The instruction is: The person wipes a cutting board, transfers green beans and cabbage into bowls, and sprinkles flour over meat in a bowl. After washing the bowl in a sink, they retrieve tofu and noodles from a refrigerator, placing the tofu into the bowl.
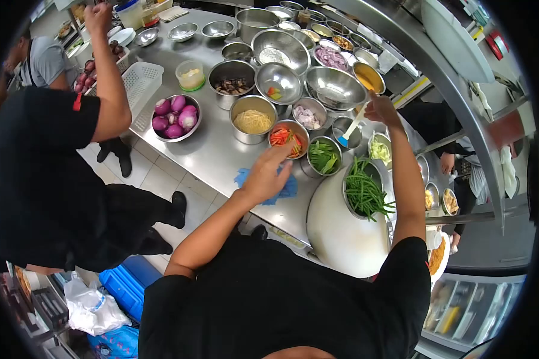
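My left hand (268,174) is over the near edge of a steel bowl of red pepper strips (285,136), its fingers apart. A blue cloth (286,189) lies below it on the steel table. My right hand (380,110) grips a white-handled spatula (353,126) with a blue head, held over a steel pot (341,125). An orange-filled bowl (368,78) stands just beyond that hand. Around them are bowls of green leaves (323,157), chopped pale onion (307,116), noodles (253,121) and green beans (365,190).
A co-worker in black (48,173) stands at the left with one arm raised. A bowl of purple onions (175,118) and a white basket (142,81) sit on the table's left side. Another person's hand (447,163) shows at the right, beyond a metal rail (461,219).
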`<control>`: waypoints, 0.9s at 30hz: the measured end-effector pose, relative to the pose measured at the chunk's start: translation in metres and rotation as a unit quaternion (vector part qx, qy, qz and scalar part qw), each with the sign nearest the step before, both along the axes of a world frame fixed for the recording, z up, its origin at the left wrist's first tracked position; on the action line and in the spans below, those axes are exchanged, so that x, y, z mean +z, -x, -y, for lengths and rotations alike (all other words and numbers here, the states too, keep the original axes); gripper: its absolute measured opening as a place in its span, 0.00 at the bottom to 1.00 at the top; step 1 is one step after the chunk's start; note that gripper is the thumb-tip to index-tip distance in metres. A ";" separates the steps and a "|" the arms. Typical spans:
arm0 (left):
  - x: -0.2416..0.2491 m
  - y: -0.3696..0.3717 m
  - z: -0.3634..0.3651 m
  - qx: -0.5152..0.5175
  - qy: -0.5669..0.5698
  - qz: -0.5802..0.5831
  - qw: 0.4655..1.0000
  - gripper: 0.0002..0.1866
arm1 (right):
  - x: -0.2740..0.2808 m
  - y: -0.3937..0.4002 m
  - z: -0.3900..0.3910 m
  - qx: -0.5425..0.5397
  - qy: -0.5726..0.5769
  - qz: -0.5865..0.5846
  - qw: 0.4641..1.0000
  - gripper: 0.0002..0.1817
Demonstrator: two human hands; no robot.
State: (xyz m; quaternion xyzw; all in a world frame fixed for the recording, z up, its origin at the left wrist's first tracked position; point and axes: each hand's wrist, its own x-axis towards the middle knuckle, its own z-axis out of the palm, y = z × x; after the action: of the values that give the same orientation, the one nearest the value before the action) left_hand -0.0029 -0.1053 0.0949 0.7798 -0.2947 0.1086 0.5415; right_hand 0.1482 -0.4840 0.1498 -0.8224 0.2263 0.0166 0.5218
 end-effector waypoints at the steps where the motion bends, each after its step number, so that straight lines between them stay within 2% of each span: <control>1: -0.005 0.000 -0.007 0.009 0.000 -0.019 1.000 0.19 | 0.017 0.015 -0.012 -0.001 0.089 -0.012 0.996 0.25; 2: -0.022 -0.002 -0.013 0.021 0.041 -0.055 0.997 0.15 | 0.024 0.021 -0.013 0.031 0.113 -0.012 0.993 0.25; 5: -0.046 -0.002 -0.032 0.036 0.017 -0.109 0.993 0.05 | 0.038 0.056 0.022 0.116 0.189 -0.026 0.975 0.23; 7: -0.048 0.003 -0.031 0.036 0.001 -0.186 0.982 0.06 | 0.053 0.094 0.030 0.084 0.189 -0.031 0.978 0.20; 9: -0.057 0.005 -0.019 -0.061 0.019 -0.271 0.961 0.05 | 0.077 0.134 0.031 0.086 0.225 -0.097 0.966 0.16; 10: -0.049 0.009 -0.005 -0.070 0.018 -0.273 0.959 0.05 | 0.087 0.155 0.025 0.062 0.220 -0.117 0.966 0.12; 12: -0.032 0.022 0.028 -0.193 0.041 -0.310 0.930 0.09 | 0.075 0.188 0.038 0.049 0.199 -0.118 0.972 0.11; 13: -0.028 0.028 0.042 -0.203 0.041 -0.308 0.929 0.09 | 0.072 0.205 0.043 0.039 0.180 -0.115 0.976 0.09; 14: -0.023 0.033 0.057 -0.244 0.030 -0.353 0.903 0.12 | 0.069 0.221 0.046 0.029 0.209 -0.132 0.969 0.09; 15: -0.018 0.039 0.073 -0.286 0.019 -0.397 0.872 0.14 | 0.065 0.236 0.051 0.027 0.172 -0.127 0.977 0.11; 16: -0.007 0.045 0.085 -0.273 0.015 -0.449 0.851 0.15 | 0.066 0.249 0.051 0.018 0.188 -0.138 0.972 0.11; 17: -0.007 0.048 0.096 -0.286 0.015 -0.446 0.848 0.15 | 0.066 0.261 0.053 0.010 0.203 -0.149 0.968 0.12; 19: -0.008 0.052 0.117 -0.245 0.044 -0.486 0.838 0.15 | 0.049 0.282 0.084 -0.030 0.201 -0.154 0.967 0.11; 20: -0.019 0.051 0.125 -0.240 0.037 -0.452 0.858 0.14 | 0.044 0.294 0.102 0.040 0.383 -0.134 0.913 0.11; 22: -0.023 0.050 0.135 -0.248 0.046 -0.457 0.853 0.14 | 0.055 0.306 0.095 -0.016 0.455 -0.100 0.885 0.13; 23: -0.025 0.047 0.136 -0.246 0.055 -0.466 0.848 0.13 | 0.050 0.311 0.102 -0.044 0.468 -0.068 0.880 0.13; 24: -0.024 0.048 0.139 -0.235 0.094 -0.466 0.848 0.10 | 0.049 0.311 0.109 -0.048 0.478 -0.084 0.873 0.12; 26: -0.031 0.041 0.141 -0.204 -0.009 -0.422 0.883 0.09 | 0.027 0.313 0.135 -0.014 0.481 0.049 0.875 0.11; 27: -0.041 0.037 0.143 -0.192 -0.015 -0.398 0.897 0.10 | 0.022 0.306 0.142 0.004 0.480 0.044 0.876 0.09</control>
State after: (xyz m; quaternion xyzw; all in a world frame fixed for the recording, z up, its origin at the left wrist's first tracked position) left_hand -0.0403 -0.2484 0.0541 0.6939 -0.2006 -0.3213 0.6124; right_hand -0.1574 -0.6264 0.1720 -0.9727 0.1798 -0.1276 0.0725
